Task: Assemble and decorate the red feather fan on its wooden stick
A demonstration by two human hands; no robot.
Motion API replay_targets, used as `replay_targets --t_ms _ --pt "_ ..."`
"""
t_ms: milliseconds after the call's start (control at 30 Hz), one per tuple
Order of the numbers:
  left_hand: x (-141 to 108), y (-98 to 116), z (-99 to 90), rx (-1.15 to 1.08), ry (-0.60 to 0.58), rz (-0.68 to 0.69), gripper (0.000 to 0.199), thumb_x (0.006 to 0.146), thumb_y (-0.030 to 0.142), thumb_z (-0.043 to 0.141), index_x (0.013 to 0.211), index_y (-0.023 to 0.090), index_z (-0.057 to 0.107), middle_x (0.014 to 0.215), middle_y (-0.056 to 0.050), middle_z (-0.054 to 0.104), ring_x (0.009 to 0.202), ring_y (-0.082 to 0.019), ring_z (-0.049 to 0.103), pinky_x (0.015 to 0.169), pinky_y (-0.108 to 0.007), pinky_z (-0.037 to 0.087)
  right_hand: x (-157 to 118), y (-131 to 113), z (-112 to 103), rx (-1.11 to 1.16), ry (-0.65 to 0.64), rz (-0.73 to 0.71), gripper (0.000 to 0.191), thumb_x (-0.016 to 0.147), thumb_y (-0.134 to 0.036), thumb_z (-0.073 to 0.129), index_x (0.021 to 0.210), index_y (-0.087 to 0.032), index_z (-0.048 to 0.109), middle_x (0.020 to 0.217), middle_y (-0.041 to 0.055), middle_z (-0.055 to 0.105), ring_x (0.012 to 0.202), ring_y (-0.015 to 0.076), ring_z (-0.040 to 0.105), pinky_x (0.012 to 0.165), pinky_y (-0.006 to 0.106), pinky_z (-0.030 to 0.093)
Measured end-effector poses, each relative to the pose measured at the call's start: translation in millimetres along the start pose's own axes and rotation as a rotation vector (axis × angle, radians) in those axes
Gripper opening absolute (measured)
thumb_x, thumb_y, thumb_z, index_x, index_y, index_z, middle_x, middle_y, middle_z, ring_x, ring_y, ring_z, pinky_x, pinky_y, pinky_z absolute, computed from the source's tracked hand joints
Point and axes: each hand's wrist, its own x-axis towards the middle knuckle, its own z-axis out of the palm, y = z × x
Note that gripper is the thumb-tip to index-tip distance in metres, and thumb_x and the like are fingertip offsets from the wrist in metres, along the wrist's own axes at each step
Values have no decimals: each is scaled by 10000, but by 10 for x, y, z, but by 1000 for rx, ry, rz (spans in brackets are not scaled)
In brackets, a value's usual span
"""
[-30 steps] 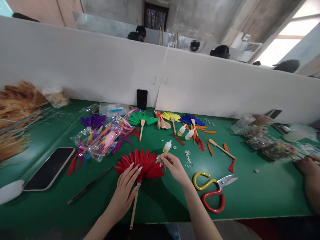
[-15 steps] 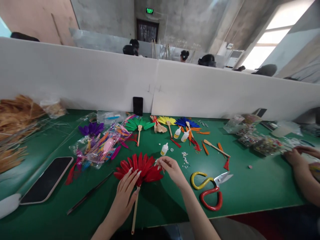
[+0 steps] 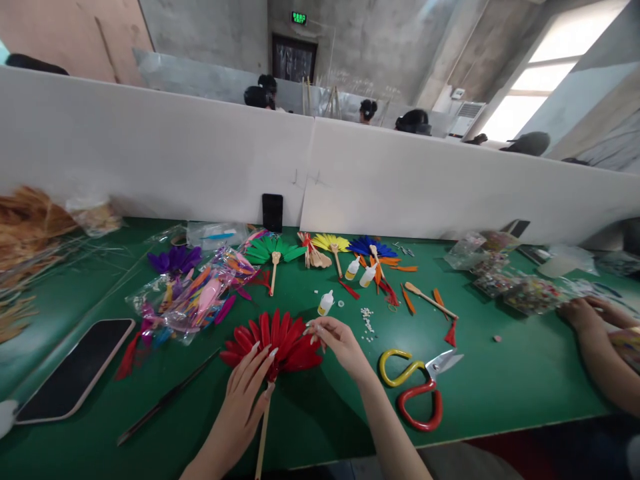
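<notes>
A red feather fan (image 3: 293, 347) with a thin wooden handle (image 3: 263, 433) lies on the green table in front of me. My left hand (image 3: 245, 380) rests over its lower left feathers, fingers stretched, with the thumb at the top of the handle, holding it down. At the fan's upper right edge, my right hand (image 3: 335, 340) is closed in a pinch by the feather tips. Whatever sits between those fingertips is too small to make out. Just beyond are a small glue bottle (image 3: 326, 303) and scattered white beads (image 3: 367, 320).
Scissors (image 3: 423, 387) lie right of my right arm; tweezers (image 3: 167, 400) and a phone (image 3: 75, 370) are at left. Behind are bagged feathers (image 3: 200, 300), green (image 3: 275, 250), yellow (image 3: 333, 243) and blue (image 3: 373, 247) fans. A co-worker's hands (image 3: 590, 313) are at far right.
The view has shifted slightly, so the table things appear a little further left. Both hands keep nearly the same pose at the red fan.
</notes>
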Motion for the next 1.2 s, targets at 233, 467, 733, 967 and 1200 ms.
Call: replay_targets --t_ms 233,467,733,967,1200 --pt "-3 -17 22 10 24 -4 526 930 249 340 1427 305 178 1422 -9 367 1337 -216 264 1032 -393 347 25 -31 -19 -11 27 0 299 825 -450 537 897 -173 625 824 46 648 618 108 531 505 218 391" --pt "-18 -38 35 23 6 -6 534 926 249 350 1429 299 176 1428 -11 357 1339 -222 258 1033 -405 348 41 -29 -29 10 5 17 297 828 -434 541 938 -171 621 872 63 666 674 129 567 505 216 398" --pt "-14 -33 45 2 -9 -30 532 925 254 351 1426 307 181 1430 -7 353 1341 -219 256 1038 -409 341 40 -15 -55 1 11 -3 282 833 -430 535 922 -181 633 848 47 653 656 118 540 510 212 399" --pt "-13 -39 52 3 -6 -17 543 919 239 368 1426 298 182 1431 -7 353 1346 -214 241 1046 -408 328 14 -26 -58 8 0 -3 295 829 -437 540 943 -180 628 869 57 663 668 124 556 515 217 394" --pt "-1 -18 21 5 -1 2 542 920 233 363 1426 297 179 1428 -24 360 1344 -224 245 1047 -414 320 -11 -45 -58 -6 12 -24 310 823 -460 536 911 -178 627 838 45 653 595 99 507 505 219 393"
